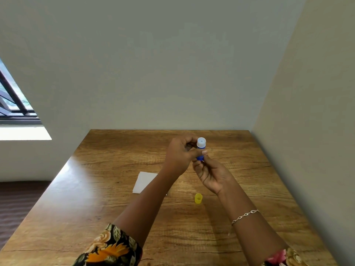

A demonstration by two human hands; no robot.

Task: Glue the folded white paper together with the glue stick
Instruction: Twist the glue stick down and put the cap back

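The wood-grain table (76, 217) starts at its near edge, where floral sleeves (111, 246) are cut off by the frame. A thin bracelet (245, 215) circles the right wrist. Further in, a small yellow cap (198, 198) sits alone, just right of the table's middle. Left of it the folded white paper (146, 182) lies flat, its right part hidden under the left forearm. Above the far half, the glue stick (201, 148) is held upright and uncapped, with a blue body and white top. The left hand (179, 154) has its grip clamped round the body; the right hand (211, 173) pinches the base from below, hiding it. The far edge meets pale walls (172, 73). A barred window (11, 96) is cut off at left.
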